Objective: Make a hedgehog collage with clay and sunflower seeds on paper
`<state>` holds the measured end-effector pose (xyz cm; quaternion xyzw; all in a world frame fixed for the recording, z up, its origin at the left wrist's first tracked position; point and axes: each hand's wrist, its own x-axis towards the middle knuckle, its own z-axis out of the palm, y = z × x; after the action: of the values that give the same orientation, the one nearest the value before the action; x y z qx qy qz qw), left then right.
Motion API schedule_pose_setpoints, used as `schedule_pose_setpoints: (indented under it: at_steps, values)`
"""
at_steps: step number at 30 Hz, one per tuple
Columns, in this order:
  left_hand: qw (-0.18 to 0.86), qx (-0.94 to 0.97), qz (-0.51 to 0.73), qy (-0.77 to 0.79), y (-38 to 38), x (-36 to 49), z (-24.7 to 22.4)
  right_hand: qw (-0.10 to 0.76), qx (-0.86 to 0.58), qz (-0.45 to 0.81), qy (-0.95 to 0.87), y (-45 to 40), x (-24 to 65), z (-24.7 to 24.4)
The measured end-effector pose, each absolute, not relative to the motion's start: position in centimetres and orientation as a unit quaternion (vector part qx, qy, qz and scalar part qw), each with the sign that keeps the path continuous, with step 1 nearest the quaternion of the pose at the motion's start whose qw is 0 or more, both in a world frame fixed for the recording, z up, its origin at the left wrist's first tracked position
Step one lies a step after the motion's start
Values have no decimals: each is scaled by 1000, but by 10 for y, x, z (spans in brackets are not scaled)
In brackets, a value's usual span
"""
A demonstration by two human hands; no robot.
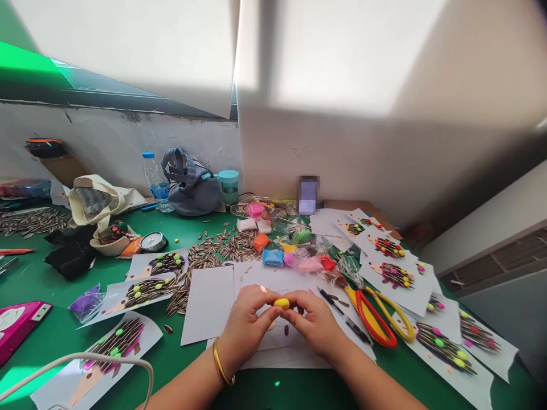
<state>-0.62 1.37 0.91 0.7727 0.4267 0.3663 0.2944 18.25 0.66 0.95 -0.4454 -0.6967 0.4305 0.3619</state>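
Between the fingertips of both hands is a small lump of yellow modelling clay (281,303). My left hand (251,314), with a gold bangle (220,362) at the wrist, pinches its left side. The thumb and fingers of my right hand (311,319) close on its right side. Under the hands lies a white sheet of paper (265,360) with a partly covered drawing and a dark seed on it. A blank white paper (208,302) sits to the left. Just right of my right hand are a black pen (342,312) and scissors (376,319) with red and yellow handles.
Sunflower seeds (222,249) are heaped behind the papers, beside wrapped clay packets (273,258). Finished-looking hedgehog pictures (395,273) lie at right and left. A blue bag (192,191), a bottle (156,182) and a phone (308,195) stand along the wall. A white cable (81,356) crosses the lower left.
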Motion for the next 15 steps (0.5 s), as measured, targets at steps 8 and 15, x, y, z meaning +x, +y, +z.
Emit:
schedule_pose_setpoints:
  at_steps: [8,15]
  values:
    - [234,781,393,424,11,-6,6,339,-472,286,-762,2,183,6]
    - [258,769,392,434,11,-3,9,342,-453,320,-759,6,183,4]
